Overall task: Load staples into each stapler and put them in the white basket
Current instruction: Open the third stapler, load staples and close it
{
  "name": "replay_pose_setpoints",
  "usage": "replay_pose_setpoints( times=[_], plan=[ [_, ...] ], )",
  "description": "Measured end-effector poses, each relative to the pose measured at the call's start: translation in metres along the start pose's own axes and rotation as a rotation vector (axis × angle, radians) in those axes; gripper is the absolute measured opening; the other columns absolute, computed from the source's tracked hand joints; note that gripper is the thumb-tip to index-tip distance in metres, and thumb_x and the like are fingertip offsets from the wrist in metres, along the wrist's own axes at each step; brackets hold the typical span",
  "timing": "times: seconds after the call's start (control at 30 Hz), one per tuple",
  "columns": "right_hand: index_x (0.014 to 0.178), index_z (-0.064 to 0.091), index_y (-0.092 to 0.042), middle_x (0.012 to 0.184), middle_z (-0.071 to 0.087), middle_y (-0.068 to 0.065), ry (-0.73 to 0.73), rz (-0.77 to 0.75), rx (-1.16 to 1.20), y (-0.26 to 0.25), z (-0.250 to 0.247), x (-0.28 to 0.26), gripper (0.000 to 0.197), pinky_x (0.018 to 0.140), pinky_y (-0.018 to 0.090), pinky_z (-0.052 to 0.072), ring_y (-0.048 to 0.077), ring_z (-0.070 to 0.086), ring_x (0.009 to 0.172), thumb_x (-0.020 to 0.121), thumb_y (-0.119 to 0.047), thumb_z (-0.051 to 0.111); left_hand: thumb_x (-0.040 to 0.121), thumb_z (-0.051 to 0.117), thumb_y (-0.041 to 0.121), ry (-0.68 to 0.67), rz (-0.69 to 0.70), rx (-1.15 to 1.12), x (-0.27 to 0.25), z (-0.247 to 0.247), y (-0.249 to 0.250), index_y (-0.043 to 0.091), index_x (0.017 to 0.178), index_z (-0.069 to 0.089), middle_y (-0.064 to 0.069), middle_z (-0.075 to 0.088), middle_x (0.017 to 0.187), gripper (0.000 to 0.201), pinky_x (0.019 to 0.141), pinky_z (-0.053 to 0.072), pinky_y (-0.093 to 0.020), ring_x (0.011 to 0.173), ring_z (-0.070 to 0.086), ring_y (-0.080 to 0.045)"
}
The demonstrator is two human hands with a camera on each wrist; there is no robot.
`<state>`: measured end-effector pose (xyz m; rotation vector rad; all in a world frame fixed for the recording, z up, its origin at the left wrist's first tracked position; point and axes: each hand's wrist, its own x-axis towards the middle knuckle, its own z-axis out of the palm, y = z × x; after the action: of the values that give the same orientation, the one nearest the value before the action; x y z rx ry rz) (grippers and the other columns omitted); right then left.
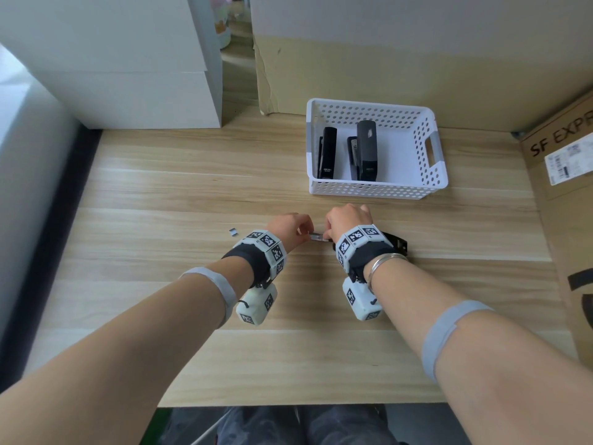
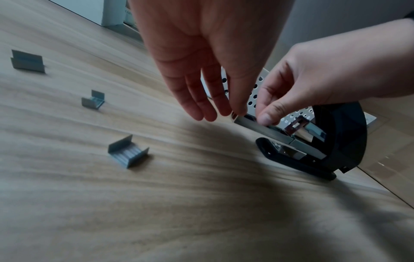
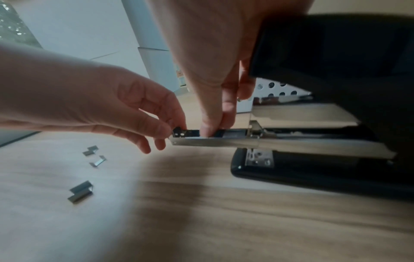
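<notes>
A black stapler (image 1: 396, 242) lies open on the wooden table, its lid (image 3: 336, 46) swung up and its metal magazine (image 3: 224, 141) sticking out to the left. My left hand (image 1: 308, 234) pinches the magazine's front tip (image 3: 178, 132). My right hand (image 1: 327, 234) pinches the magazine rail a little further back, thumb (image 2: 266, 119) on its near side. Whether staples lie under those fingers is hidden. The white basket (image 1: 369, 189) behind holds two black staplers (image 1: 327, 154) (image 1: 365, 152). Loose staple strips (image 2: 128, 154) (image 2: 93, 101) (image 2: 27, 61) lie left of my hands.
A cardboard box (image 1: 564, 187) stands along the table's right side. White boxes (image 1: 128, 75) are stacked at the back left. A cardboard panel (image 1: 385, 75) backs the table behind the basket.
</notes>
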<state>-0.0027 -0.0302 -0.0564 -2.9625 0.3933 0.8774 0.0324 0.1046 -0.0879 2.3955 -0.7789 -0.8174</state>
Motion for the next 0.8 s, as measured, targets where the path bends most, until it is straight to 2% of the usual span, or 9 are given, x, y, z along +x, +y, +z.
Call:
replay_pose_setpoints(
  times=[0.13,0.23,0.33,0.4,0.53,0.67,0.73,0.8],
  plan=[
    [0.104,0.069,-0.023,0.108,0.067,-0.001,0.002,0.048,-0.022,0.005,-0.003,-0.003,0.019,0.099,0.036,0.029,0.02,0.052,0.115,0.087,-0.019,0.062,0.089,0.056,0.015,-0.027,-0.004,0.007,-0.001,-0.004,-0.002,0.008,0.107,0.062,-0.01,0.066,0.109,0.02,0.082,0.047,-0.029,0.09,0.06,-0.023],
    [0.103,0.069,-0.023,0.105,0.07,-0.003,0.014,0.073,0.005,0.007,-0.004,-0.005,0.02,0.097,0.037,0.03,0.019,0.053,0.112,0.089,-0.015,0.057,0.089,0.057,0.012,-0.04,-0.01,0.014,-0.004,-0.016,-0.009,0.008,0.107,0.062,-0.009,0.066,0.11,0.02,0.078,0.043,-0.025,0.085,0.055,-0.017],
    [0.103,0.069,-0.023,0.105,0.069,-0.003,0.021,0.081,0.021,0.007,-0.006,-0.007,0.02,0.096,0.036,0.03,0.02,0.053,0.11,0.09,-0.016,0.056,0.087,0.058,0.009,-0.099,-0.044,0.079,-0.011,-0.028,-0.02,0.011,0.108,0.063,-0.007,0.066,0.113,0.022,0.079,0.044,-0.025,0.085,0.053,-0.015],
    [0.104,0.069,-0.022,0.105,0.068,-0.001,0.03,0.077,0.016,0.005,-0.007,-0.009,0.018,0.096,0.036,0.03,0.021,0.053,0.111,0.09,-0.018,0.058,0.085,0.06,0.009,-0.146,-0.059,0.134,-0.018,-0.03,-0.026,0.011,0.108,0.064,-0.006,0.066,0.113,0.024,0.078,0.041,-0.022,0.093,0.058,-0.022],
    [0.103,0.069,-0.022,0.106,0.068,0.0,0.059,0.056,0.018,-0.001,-0.006,-0.014,0.017,0.096,0.037,0.031,0.022,0.053,0.112,0.089,-0.021,0.061,0.081,0.065,0.015,-0.226,-0.11,0.248,-0.027,-0.025,-0.033,0.014,0.107,0.063,-0.005,0.065,0.112,0.026,0.086,0.047,-0.03,0.106,0.059,-0.025],
    [0.102,0.07,-0.022,0.108,0.067,0.001,0.081,0.033,0.009,-0.006,-0.004,-0.018,0.016,0.097,0.037,0.03,0.022,0.052,0.114,0.09,-0.021,0.06,0.085,0.054,0.012,-0.238,-0.109,0.342,-0.033,-0.02,-0.037,0.014,0.103,0.063,-0.006,0.065,0.111,0.02,0.084,0.047,-0.032,0.105,0.059,-0.025],
    [0.1,0.07,-0.023,0.107,0.067,0.0,0.086,0.029,0.009,-0.007,-0.002,-0.02,0.014,0.096,0.037,0.03,0.021,0.052,0.113,0.089,-0.021,0.061,0.085,0.055,0.013,-0.234,-0.112,0.355,-0.034,-0.018,-0.04,0.014,0.1,0.064,-0.007,0.066,0.109,0.017,0.083,0.047,-0.033,0.105,0.06,-0.026],
    [0.098,0.07,-0.023,0.106,0.067,-0.001,0.091,0.022,0.01,-0.008,-0.001,-0.022,0.013,0.095,0.036,0.031,0.021,0.052,0.111,0.088,-0.021,0.062,0.087,0.058,0.016,-0.244,-0.12,0.367,-0.033,-0.018,-0.041,0.012,0.102,0.063,-0.007,0.066,0.109,0.017,0.078,0.045,-0.03,0.105,0.06,-0.027]
  ],
)
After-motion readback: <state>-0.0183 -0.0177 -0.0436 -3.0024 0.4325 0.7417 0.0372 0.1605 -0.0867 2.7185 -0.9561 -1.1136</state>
